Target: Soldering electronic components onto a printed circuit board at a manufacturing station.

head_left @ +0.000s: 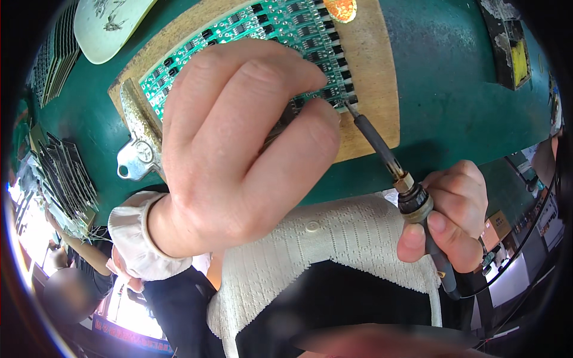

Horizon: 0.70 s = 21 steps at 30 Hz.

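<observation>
Circuit board (307,39), probably light, stiff, fragile, best held by its edges, lying on wooden board (377,77) at worktop's (453,77) near edge; left hand (242,134) curled over it, grasp unclear; right hand (458,209) gripping soldering iron (413,201).

"Find the panel (298,27) where?"

"On the board (376,71), atop the surface (447,77); look under the left hand (239,140) for the near part."

"And leftward?"

"See the clip (140,156) at the board's left edge, the dish (95,49) beyond, then two stacks (68,173) at far left."

"Rightward?"

"Spot the iron (376,140) in the right hand (458,206), with the tip by the panel's near right corner, and the box (501,37) at far right, well apart from the board."
</observation>
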{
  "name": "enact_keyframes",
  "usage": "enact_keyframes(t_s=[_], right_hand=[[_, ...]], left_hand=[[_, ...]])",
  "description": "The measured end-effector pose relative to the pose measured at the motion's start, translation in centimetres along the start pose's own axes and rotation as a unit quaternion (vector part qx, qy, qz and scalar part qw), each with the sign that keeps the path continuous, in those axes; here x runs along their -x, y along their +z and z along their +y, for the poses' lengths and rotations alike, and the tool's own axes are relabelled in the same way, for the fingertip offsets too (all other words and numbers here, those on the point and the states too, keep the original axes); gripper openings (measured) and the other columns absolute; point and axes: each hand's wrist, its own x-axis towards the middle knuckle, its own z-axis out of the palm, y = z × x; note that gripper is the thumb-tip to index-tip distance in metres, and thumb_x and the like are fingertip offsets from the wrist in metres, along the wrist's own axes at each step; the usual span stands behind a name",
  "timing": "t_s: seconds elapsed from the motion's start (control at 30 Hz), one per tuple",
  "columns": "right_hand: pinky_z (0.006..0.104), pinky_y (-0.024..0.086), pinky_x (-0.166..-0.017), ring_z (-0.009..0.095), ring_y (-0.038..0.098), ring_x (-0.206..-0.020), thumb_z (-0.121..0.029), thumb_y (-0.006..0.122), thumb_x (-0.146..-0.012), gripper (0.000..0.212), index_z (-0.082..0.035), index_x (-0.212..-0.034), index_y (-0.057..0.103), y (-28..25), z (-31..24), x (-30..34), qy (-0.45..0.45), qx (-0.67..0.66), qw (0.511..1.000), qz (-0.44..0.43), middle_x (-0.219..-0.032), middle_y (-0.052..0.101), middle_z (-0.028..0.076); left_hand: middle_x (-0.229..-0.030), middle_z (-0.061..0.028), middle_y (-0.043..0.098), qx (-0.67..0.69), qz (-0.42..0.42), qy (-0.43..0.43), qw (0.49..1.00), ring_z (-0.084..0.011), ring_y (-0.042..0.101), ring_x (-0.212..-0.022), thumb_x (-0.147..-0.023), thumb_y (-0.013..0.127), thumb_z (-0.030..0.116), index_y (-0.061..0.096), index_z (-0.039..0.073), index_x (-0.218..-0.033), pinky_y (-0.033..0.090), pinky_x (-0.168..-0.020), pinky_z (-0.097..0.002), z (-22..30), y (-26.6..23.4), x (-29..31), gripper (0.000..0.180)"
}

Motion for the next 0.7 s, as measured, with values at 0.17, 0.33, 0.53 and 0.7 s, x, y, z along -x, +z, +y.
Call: enact_keyframes(t_s=[0.17,0.33,0.53,0.7], right_hand=[[0.0321,0.032,-0.041,0.019,0.044,-0.049,-0.017,0.061,-0.089,0.029,-0.004,-0.108,0.043,-1.5,-0.6,0.0,0.052,0.025,0.99,-0.127,-0.069,0.05,0.011],[0.0321,0.033,-0.041,0.019,0.044,-0.049,-0.018,0.061,-0.088,0.029,-0.004,-0.107,0.043,-1.4,-0.8,0.0,0.05,0.039,0.992,-0.105,-0.069,0.049,0.011],[0.0319,0.032,-0.041,0.019,0.043,-0.048,-0.018,0.061,-0.088,0.028,-0.005,-0.106,0.043,-1.2,-0.8,0.1,0.045,0.025,0.994,-0.094,-0.068,0.048,0.009],[0.0314,0.031,-0.041,0.018,0.043,-0.048,-0.018,0.061,-0.088,0.029,-0.005,-0.105,0.042,-1.1,-0.8,0.2,0.034,0.028,0.995,-0.092,-0.068,0.048,0.009]], left_hand=[[-0.092,-0.0136,0.066,0.011,-0.007,0.006,1.0,-0.0317,0.065,-0.088,-0.06,0.078,-0.001,0.067,0.0,-0.081,0.053,-0.073,-0.0381,-0.6,0.8,0.0,0.024],[-0.092,-0.0136,0.066,0.003,-0.02,0.01,1.0,-0.0316,0.065,-0.088,-0.058,0.079,-0.001,0.068,0.0,-0.081,0.053,-0.073,-0.0383,-0.4,0.4,-0.3,0.025],[-0.092,-0.0139,0.066,0.002,-0.024,0.017,1.0,-0.0319,0.065,-0.088,-0.056,0.08,0.0,0.067,-0.001,-0.081,0.054,-0.073,-0.0393,-0.4,0.2,0.0,0.028],[-0.092,-0.0143,0.066,0.003,-0.021,0.026,0.999,-0.0318,0.065,-0.086,-0.055,0.081,0.0,0.067,-0.001,-0.082,0.054,-0.073,-0.0398,-0.5,0.3,0.0,0.03]])
